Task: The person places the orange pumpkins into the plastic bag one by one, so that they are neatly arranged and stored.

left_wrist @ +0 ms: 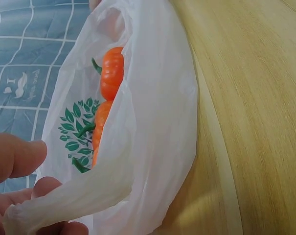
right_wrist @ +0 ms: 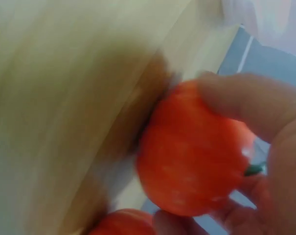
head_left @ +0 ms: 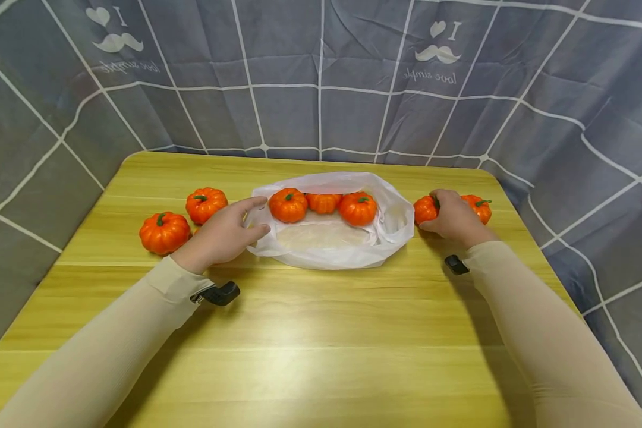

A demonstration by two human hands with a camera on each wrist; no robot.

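A white plastic bag [head_left: 348,257] lies with its mouth wide, and three small orange pumpkins sit inside, one of them the left pumpkin [head_left: 288,205]. At the bag's left edge is my left hand [head_left: 226,233], thumb and forefinger spread apart. A twisted bag handle [left_wrist: 84,198] crosses in front of its fingers in the left wrist view. My right hand [head_left: 453,219] grips an orange pumpkin [right_wrist: 192,152] with a green stem, right of the bag; the thumb lies on one side and fingers on the other. Another pumpkin [head_left: 478,208] is just beyond that hand.
Two more pumpkins, a nearer one [head_left: 164,233] and a farther one [head_left: 205,205], stand left of the bag behind the left hand. Everything rests on a wooden table [head_left: 310,351]. A grey-blue checked curtain [head_left: 289,119] surrounds its back and sides.
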